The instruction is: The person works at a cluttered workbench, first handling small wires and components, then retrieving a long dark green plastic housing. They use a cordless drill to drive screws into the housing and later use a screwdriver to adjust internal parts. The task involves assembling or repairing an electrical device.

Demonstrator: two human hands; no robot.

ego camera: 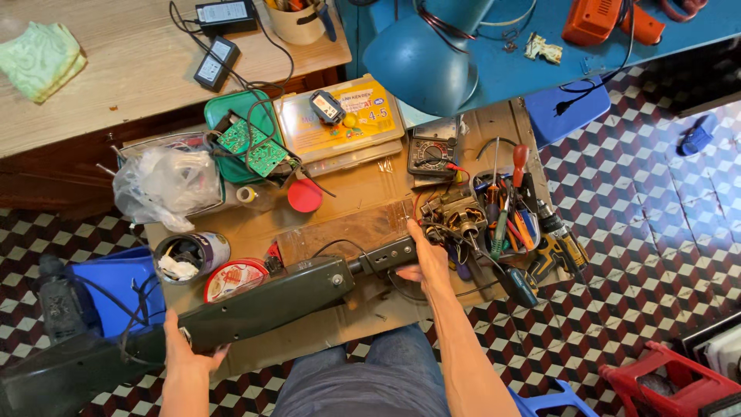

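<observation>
Cluttered low bench [363, 202]: my left hand [184, 351] and right hand [426, 259] both clasp a long dark housing [270, 301]; best kept level.

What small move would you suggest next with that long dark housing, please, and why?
Probably lower the housing flat onto the table. The left hand holds its near part off the edge, while the right hand grips the narrow end beside the motor.
</observation>
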